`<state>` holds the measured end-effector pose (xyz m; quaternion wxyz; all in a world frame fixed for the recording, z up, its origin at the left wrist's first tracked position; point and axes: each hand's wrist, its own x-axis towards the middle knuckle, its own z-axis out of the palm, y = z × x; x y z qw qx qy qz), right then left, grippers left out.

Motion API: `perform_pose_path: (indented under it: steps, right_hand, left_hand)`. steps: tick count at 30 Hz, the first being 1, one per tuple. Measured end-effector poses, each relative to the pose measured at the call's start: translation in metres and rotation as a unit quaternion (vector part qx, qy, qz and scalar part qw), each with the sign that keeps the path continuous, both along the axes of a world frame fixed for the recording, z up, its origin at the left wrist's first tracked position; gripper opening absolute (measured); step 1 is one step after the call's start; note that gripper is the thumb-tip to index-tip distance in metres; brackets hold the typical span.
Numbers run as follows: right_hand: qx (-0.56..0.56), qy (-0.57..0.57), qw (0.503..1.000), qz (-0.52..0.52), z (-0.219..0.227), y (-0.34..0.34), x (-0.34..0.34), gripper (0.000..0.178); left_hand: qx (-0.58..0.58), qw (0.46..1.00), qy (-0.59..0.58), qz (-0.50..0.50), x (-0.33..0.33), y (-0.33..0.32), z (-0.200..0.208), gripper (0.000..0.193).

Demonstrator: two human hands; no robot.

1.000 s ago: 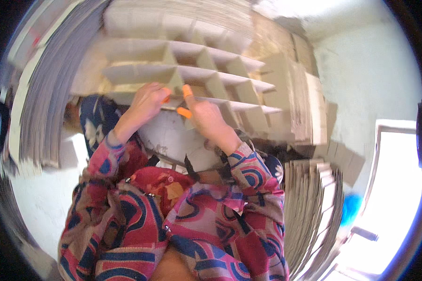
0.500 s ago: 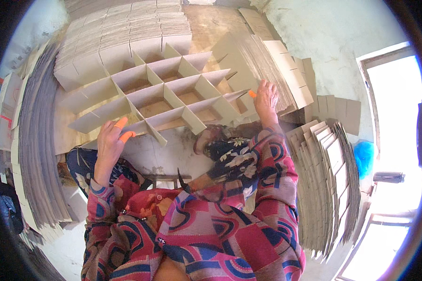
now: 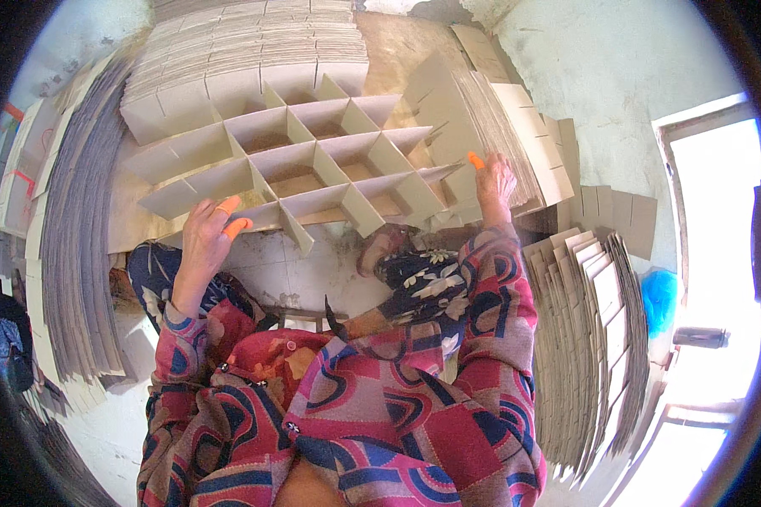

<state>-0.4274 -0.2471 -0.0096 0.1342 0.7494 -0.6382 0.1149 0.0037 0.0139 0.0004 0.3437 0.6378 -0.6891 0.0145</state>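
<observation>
A cardboard divider grid point(image 3: 313, 160) with several open cells stands in front of me on the floor. My left hand point(image 3: 205, 237), with orange finger covers, grips the grid's near strip at its left end. My right hand point(image 3: 492, 179), also with an orange fingertip cover, rests on a leaning stack of slotted cardboard strips point(image 3: 482, 118) at the grid's right end. My sleeves are red, blue and pink patterned.
Tall stacks of flat cardboard pieces stand at the left point(image 3: 76, 253), at the back point(image 3: 254, 42) and at the right point(image 3: 592, 338). A bright doorway point(image 3: 719, 253) and a blue bag point(image 3: 659, 296) lie to the right. My feet point(image 3: 380, 249) rest on the pale floor.
My hands, close together at the grid's near edge a second ago, have spread apart: left to the left end, right out to the strip stack. The view has shifted to show the whole grid.
</observation>
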Motion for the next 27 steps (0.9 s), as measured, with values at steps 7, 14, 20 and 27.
perform_pose_path:
  steps: [7, 14, 20, 27]
  right_hand:
    - [-0.001, -0.110, 0.993, -0.053, 0.007, 0.005, -0.004, 0.018]
    - [-0.066, -0.153, 0.981, -0.096, 0.047, 0.023, 0.022, 0.020]
    - [-0.054, -0.062, 0.989, -0.121, 0.025, 0.012, 0.003, 0.024]
    - [-0.042, -0.092, 0.987, -0.122, 0.017, 0.009, 0.001, 0.028]
  left_hand:
    - [0.002, 1.000, -0.012, 0.023, 0.004, 0.008, 0.009, 0.040]
    - [0.000, 0.999, -0.017, 0.051, 0.018, 0.021, 0.003, 0.040]
    - [-0.022, 0.998, -0.008, 0.055, 0.015, 0.022, 0.008, 0.040]
    - [-0.009, 0.999, -0.002, 0.048, 0.014, 0.022, 0.008, 0.039]
